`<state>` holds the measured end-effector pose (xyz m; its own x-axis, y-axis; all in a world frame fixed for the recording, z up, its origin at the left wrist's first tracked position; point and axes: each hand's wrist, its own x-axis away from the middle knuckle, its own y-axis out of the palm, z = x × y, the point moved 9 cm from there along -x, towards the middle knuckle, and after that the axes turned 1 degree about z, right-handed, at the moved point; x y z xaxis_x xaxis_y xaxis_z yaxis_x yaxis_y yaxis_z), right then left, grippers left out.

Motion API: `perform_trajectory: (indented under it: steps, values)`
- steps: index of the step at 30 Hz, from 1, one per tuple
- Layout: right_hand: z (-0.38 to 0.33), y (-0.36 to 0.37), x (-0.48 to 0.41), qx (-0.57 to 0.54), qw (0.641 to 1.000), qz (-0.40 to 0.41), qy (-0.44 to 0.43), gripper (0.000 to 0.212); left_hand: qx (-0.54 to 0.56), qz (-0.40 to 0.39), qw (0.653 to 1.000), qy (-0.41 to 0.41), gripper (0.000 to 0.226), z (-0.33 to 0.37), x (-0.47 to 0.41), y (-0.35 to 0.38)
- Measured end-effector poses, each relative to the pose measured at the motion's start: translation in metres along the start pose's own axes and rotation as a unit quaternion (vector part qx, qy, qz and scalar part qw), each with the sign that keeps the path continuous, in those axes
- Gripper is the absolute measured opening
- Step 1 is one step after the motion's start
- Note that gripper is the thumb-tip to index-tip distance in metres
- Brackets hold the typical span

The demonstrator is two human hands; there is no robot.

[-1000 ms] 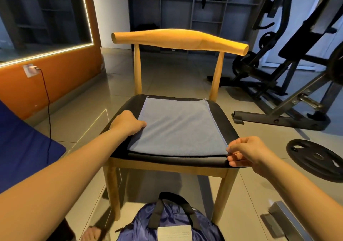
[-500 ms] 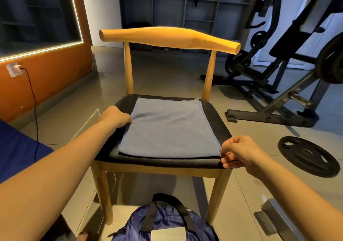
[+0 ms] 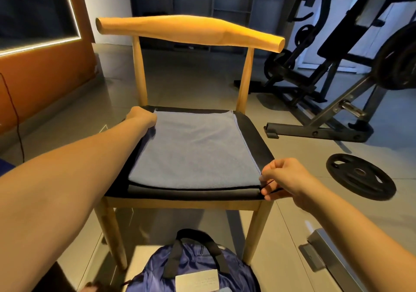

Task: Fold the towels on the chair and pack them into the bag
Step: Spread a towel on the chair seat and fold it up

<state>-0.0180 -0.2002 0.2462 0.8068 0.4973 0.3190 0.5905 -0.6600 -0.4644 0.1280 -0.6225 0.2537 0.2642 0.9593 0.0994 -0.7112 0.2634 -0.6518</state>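
Observation:
A grey-blue towel [image 3: 191,150] lies flat on the black seat of a wooden chair [image 3: 189,30], with a dark towel layer showing under its front edge. My left hand [image 3: 140,118] grips the towel's far left corner. My right hand [image 3: 283,179] pinches the near right corner at the seat's front edge. A purple bag [image 3: 193,269] with black handles and a white label sits on the floor in front of the chair, between its front legs.
A black weight plate [image 3: 360,176] lies on the tiled floor to the right. Gym machines [image 3: 337,71] stand behind it. An orange wall [image 3: 42,73] with a dangling cable is at the left. A metal piece [image 3: 326,255] lies on the floor near my right arm.
My left hand slid along the towel's left edge toward the far corner. My right hand stays pinching the near right corner. The camera view shifted a little.

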Motion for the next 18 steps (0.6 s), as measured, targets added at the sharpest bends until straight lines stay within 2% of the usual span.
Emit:
perform_trajectory:
  steps: [5, 9, 14, 18]
  values:
    - [0.001, 0.000, -0.004, 0.002, 1.000, -0.005, 0.001, 0.003, -0.045, 0.028, 0.998, 0.036, 0.020, -0.003, -0.010, -0.002]
    - [0.002, 0.002, -0.003, 0.007, 1.000, -0.007, -0.001, 0.003, 0.007, 0.015, 0.999, 0.035, 0.041, -0.006, -0.020, 0.008]
    - [-0.001, -0.001, -0.004, -0.001, 1.000, -0.002, -0.008, 0.005, 0.015, -0.008, 1.000, -0.001, 0.021, 0.010, -0.018, 0.016]
    - [0.001, -0.001, -0.004, -0.004, 1.000, -0.007, -0.004, 0.007, 0.031, -0.013, 0.999, -0.017, 0.040, 0.012, -0.029, 0.025]
